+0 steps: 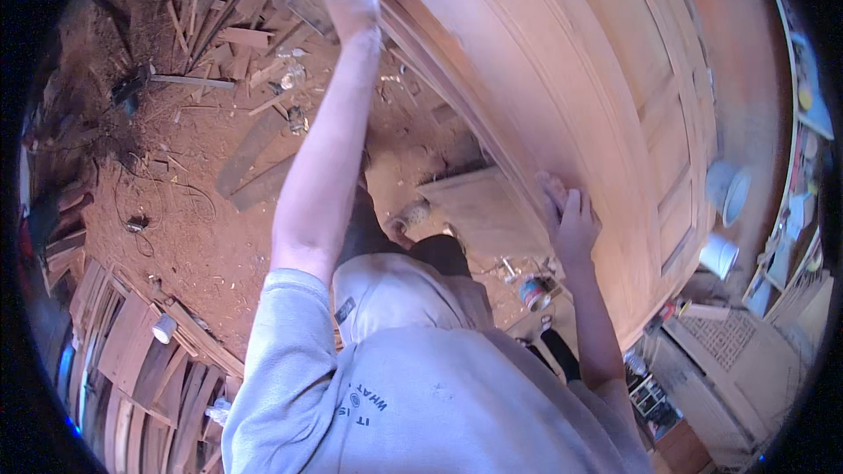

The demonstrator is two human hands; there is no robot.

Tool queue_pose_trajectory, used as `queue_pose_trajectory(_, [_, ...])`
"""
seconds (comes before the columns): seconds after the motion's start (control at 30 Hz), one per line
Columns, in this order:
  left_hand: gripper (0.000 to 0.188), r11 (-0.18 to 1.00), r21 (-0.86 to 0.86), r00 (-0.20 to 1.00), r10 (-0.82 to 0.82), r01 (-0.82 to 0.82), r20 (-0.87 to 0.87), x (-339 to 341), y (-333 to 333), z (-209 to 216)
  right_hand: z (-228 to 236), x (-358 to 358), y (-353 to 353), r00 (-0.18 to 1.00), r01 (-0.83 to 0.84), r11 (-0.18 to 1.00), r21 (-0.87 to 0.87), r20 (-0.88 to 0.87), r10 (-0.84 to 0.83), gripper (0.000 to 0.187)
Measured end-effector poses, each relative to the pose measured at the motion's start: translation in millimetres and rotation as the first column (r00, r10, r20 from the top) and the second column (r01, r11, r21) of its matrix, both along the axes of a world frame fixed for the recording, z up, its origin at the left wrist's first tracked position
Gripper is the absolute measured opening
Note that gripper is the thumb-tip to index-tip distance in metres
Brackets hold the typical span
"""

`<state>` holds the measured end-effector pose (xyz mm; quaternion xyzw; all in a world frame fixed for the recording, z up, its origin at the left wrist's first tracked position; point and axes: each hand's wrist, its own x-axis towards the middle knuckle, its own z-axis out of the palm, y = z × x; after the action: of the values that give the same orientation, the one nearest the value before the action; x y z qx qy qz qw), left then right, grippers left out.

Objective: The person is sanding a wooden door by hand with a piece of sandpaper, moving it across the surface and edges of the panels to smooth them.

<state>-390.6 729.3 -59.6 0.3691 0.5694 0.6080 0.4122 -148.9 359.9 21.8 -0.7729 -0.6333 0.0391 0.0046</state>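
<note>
Brown wooden door stretches ahead and right of the worker; left hand and right hand meet its edge, grip unclear from here. Light, even pressure should serve best.

Wood scraps litter the brown floor at upper left. Planks lie stacked at lower left; clutter lines the far right.

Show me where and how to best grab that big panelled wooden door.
I'd probably grip the panelled wooden door by its long edge nearest the person, coming from the person's side, hands spread apart. It looks long and broad, and that edge faces the person: the left hand and right hand are both near it.
</note>
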Motion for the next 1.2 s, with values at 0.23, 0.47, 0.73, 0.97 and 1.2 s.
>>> queue_pose_trajectory(0.23, [0.045,0.993,0.091,0.992,0.089,-0.080,-0.092,-3,23,-30,0,-96,196,0.993,-0.067,0.993,0.095,-0.094,0.076,0.030])
queue_pose_trajectory(0.47, [0.058,0.996,0.083,0.998,0.014,-0.019,0.067,-20,64,-24,-1,-36,79,0.999,-0.020,1.000,-0.013,0.031,0.021,0.027])
queue_pose_trajectory(0.73, [0.058,1.000,-0.027,0.987,0.010,-0.015,-0.161,-33,74,-31,0,-112,213,0.997,-0.036,0.997,0.063,-0.067,0.040,0.026])
queue_pose_trajectory(0.97, [0.059,0.999,0.041,0.994,-0.027,0.032,-0.105,-49,80,-42,5,-67,123,0.994,-0.102,0.991,0.091,0.052,0.098,0.025])
queue_pose_trajectory(1.2, [0.069,0.989,-0.074,0.990,-0.125,0.130,0.068,-60,88,-28,-3,-124,252,0.992,-0.099,0.987,0.129,-0.069,0.108,0.027])
